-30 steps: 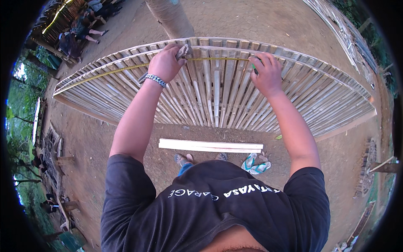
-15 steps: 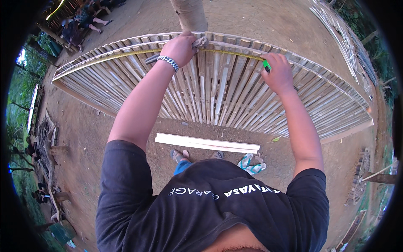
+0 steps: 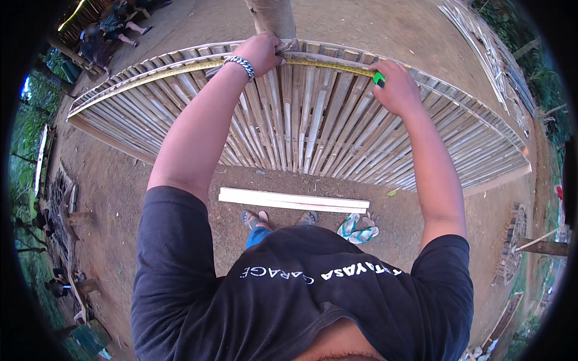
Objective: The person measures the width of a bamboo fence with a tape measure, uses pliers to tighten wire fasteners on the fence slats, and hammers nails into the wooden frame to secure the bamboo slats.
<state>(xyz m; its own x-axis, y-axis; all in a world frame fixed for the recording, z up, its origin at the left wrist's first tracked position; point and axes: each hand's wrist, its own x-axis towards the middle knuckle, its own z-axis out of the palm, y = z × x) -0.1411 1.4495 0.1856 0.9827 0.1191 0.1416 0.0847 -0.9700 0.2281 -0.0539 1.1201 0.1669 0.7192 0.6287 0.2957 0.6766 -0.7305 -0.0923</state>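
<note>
A slatted bamboo bench [image 3: 301,114] stretches across the view ahead of me. Along its far edge a yellow tape blade [image 3: 328,64] lies pulled out from the left side, passing by my left hand. The green and black case of the tape measure [image 3: 378,79] sits in my right hand [image 3: 397,87], its fingers closed around it. My left hand [image 3: 260,54], with a chain bracelet on the wrist, is curled at the far rim beside a wooden post. A greyish piece [image 3: 289,46] shows by its fingertips; the grip itself is partly hidden.
The wooden post [image 3: 271,17] rises at the bench's far edge. Pale planks [image 3: 295,200] lie on the dirt before my feet, beside loose sandals [image 3: 357,230]. Bamboo strips [image 3: 481,57] are piled at far right. People [image 3: 111,33] sit at far left.
The bench and both hands sit slightly higher in the picture. My left hand's fingers have shifted a little over the greyish piece. My right hand still holds the tape measure.
</note>
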